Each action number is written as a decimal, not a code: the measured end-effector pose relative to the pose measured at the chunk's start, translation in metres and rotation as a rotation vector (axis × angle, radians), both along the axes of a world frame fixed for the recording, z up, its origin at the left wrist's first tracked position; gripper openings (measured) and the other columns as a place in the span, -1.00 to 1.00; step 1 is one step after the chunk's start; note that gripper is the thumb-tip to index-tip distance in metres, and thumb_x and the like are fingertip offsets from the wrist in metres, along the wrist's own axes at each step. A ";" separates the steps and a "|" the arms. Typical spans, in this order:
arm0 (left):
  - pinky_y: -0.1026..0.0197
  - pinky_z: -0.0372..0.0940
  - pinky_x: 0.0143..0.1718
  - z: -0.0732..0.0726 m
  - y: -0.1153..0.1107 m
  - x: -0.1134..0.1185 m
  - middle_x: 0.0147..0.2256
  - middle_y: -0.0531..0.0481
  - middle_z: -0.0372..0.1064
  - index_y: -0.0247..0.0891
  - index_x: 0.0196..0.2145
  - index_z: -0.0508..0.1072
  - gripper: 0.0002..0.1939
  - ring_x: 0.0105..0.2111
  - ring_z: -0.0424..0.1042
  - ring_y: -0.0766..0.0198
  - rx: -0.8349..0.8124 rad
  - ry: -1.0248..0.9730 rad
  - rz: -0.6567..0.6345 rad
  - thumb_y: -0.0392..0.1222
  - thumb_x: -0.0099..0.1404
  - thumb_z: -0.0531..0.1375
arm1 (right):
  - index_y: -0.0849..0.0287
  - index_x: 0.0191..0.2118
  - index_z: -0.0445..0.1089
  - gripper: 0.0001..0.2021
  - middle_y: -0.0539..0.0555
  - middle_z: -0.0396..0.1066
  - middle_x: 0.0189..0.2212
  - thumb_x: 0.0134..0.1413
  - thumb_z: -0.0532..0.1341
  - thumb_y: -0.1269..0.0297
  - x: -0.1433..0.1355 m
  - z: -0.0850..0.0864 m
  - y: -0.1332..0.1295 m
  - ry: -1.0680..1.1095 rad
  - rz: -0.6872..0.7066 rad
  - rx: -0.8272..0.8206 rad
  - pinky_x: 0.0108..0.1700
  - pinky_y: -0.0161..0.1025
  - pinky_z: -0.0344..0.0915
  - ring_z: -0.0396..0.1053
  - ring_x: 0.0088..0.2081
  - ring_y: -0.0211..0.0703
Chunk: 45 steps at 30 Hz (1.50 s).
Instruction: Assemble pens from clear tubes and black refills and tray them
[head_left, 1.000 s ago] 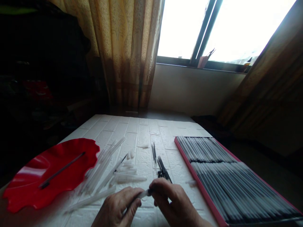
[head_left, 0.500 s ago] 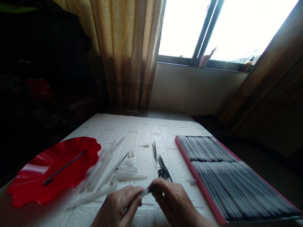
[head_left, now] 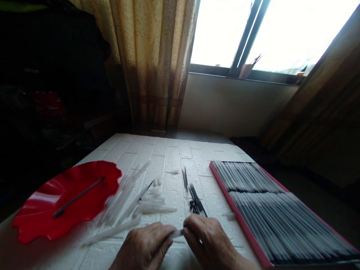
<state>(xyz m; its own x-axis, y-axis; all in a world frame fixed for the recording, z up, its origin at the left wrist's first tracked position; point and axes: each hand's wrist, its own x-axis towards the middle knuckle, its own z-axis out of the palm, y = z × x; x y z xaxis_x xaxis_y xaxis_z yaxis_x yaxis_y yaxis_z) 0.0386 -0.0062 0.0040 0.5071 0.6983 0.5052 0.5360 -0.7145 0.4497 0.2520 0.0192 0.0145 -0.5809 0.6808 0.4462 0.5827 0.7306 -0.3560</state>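
Observation:
Between my two hands stretches a short length of a translucent pen barrel [head_left: 177, 234]. My left hand [head_left: 144, 243] is closed round its left end, thumb and fingers pressed together. At the right end, the fingertips of my right hand [head_left: 209, 238] pinch it, hiding that tip. Just beyond my right hand lie a bunch of thin black pen refills [head_left: 198, 198] and small black caps [head_left: 193, 206]. Left of these, loose translucent barrels [head_left: 123, 195] are strewn about, with short whitish pieces [head_left: 158, 180] nearby.
A red scalloped plate [head_left: 36, 221] on the left carries one dark pen [head_left: 80, 197]. To the right stands a pink-edged box [head_left: 229, 202] packed with two rows of pens [head_left: 287, 225]. All rest on a white brick-patterned table [head_left: 168, 150]. Curtains and a window rise behind.
My hands stay closed on the barrel, both having shifted slightly right in the picture. The whole view has moved a little the same way; the things on the table lie as before.

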 end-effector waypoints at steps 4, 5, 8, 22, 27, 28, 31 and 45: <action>0.32 0.47 -0.33 0.000 -0.001 0.001 -0.35 -0.04 0.58 -0.21 -0.09 0.45 -0.79 -0.38 0.61 0.21 0.022 -0.005 -0.022 -0.25 0.51 0.01 | 0.10 -0.51 0.19 -0.62 -0.01 0.35 -0.66 0.38 -0.10 0.28 0.000 -0.006 0.001 -0.041 -0.003 0.022 -0.52 -0.29 0.01 0.30 -0.63 -0.26; 0.32 0.47 -0.32 0.000 -0.001 0.001 -0.34 -0.05 0.58 -0.22 -0.08 0.45 -0.78 -0.37 0.61 0.21 0.025 -0.002 -0.023 -0.25 0.51 0.01 | 0.10 -0.52 0.18 -0.59 -0.02 0.34 -0.67 0.40 -0.11 0.27 0.001 -0.007 0.001 -0.043 -0.003 0.015 -0.52 -0.28 0.00 0.30 -0.63 -0.26; 0.30 0.47 -0.31 -0.001 -0.001 0.001 -0.32 -0.06 0.58 -0.23 -0.07 0.44 -0.79 -0.35 0.61 0.19 0.001 0.008 -0.020 -0.26 0.50 0.02 | 0.09 -0.54 0.15 -0.57 -0.04 0.32 -0.69 0.41 -0.12 0.23 0.002 -0.009 0.002 -0.009 0.015 -0.064 -0.53 -0.30 0.01 0.28 -0.65 -0.28; 0.33 0.47 -0.30 -0.001 0.001 -0.001 -0.33 0.03 0.57 -0.16 -0.08 0.40 -0.82 -0.36 0.61 0.24 0.051 -0.041 0.028 -0.25 0.50 0.01 | 0.13 -0.26 0.29 -0.91 0.04 0.46 -0.47 0.24 0.06 0.36 0.000 -0.004 -0.001 0.168 0.039 -0.150 -0.41 -0.35 0.21 0.41 -0.49 -0.22; 0.28 0.47 -0.31 -0.006 0.000 -0.002 -0.32 -0.03 0.57 -0.20 -0.05 0.39 -0.80 -0.34 0.61 0.19 -0.007 0.031 -0.032 -0.29 0.49 0.00 | 0.11 -0.51 0.19 -0.69 -0.03 0.31 -0.65 0.30 -0.01 0.28 -0.001 -0.010 0.001 0.071 0.008 -0.155 -0.51 -0.32 0.04 0.26 -0.60 -0.27; 0.27 0.47 -0.32 -0.006 0.000 -0.002 -0.32 -0.03 0.57 -0.21 -0.06 0.40 -0.80 -0.35 0.61 0.18 -0.003 0.035 -0.032 -0.30 0.49 0.00 | 0.10 -0.55 0.15 -0.64 -0.05 0.27 -0.68 0.32 -0.03 0.26 -0.002 -0.013 0.002 0.064 0.005 -0.169 -0.53 -0.32 0.01 0.23 -0.62 -0.29; 0.25 0.48 -0.34 -0.006 0.001 -0.001 -0.31 -0.03 0.58 -0.21 -0.07 0.42 -0.79 -0.34 0.61 0.16 -0.014 0.024 -0.017 -0.32 0.44 0.03 | 0.09 -0.57 0.12 -0.59 -0.05 0.24 -0.69 0.35 -0.08 0.18 -0.002 -0.017 0.005 0.090 0.005 -0.263 -0.54 -0.33 0.02 0.23 -0.63 -0.29; 0.19 0.47 -0.27 -0.007 0.003 0.002 -0.27 -0.07 0.60 -0.23 -0.10 0.49 -0.79 -0.30 0.60 0.15 -0.143 -0.056 0.050 -0.33 0.40 0.08 | 0.14 -0.31 0.34 -0.84 -0.01 0.41 -0.54 0.27 0.07 0.29 0.001 -0.014 0.007 0.199 0.043 -0.219 -0.48 -0.37 0.18 0.34 -0.54 -0.25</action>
